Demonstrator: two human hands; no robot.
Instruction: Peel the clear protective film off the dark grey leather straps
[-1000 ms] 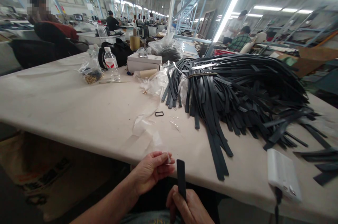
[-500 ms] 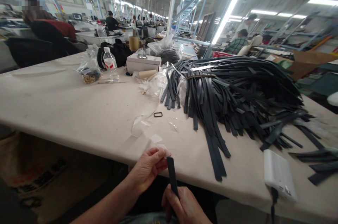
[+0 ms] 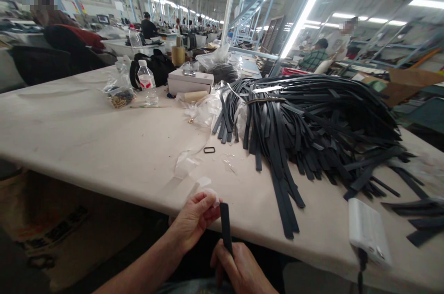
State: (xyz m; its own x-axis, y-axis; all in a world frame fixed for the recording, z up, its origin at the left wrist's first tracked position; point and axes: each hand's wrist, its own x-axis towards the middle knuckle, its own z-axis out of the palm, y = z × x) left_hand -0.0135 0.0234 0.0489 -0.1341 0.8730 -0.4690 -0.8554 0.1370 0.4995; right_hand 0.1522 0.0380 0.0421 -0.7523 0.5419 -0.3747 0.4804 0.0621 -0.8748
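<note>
In my right hand [image 3: 236,264], fingers wrapped round, stands a short dark strap [image 3: 225,224] with its square upper end pointing away from me. My left hand [image 3: 197,215] is closed in a pinch on a thin whitish scrap [image 3: 211,194], which could be plastic film or cloth. Its fingertips are right beside the strap's upper end; I cannot tell if they touch it. Beyond them on the table lie a clear plastic piece [image 3: 187,163] and a black rectangular ring [image 3: 209,150]. To the right spreads a big tied bundle of dark straps [image 3: 312,118].
A white power bank [image 3: 369,231] with a black cable sits near the right front table edge [image 3: 104,187]. Further back are a water bottle [image 3: 147,82], a bag of small metal parts [image 3: 120,97] and a white box [image 3: 190,82]. Several people work in the background.
My hands stay almost in place, with the strap's upper end slightly higher. The view has shifted a little. At the back right a standing person has moved to the right.
</note>
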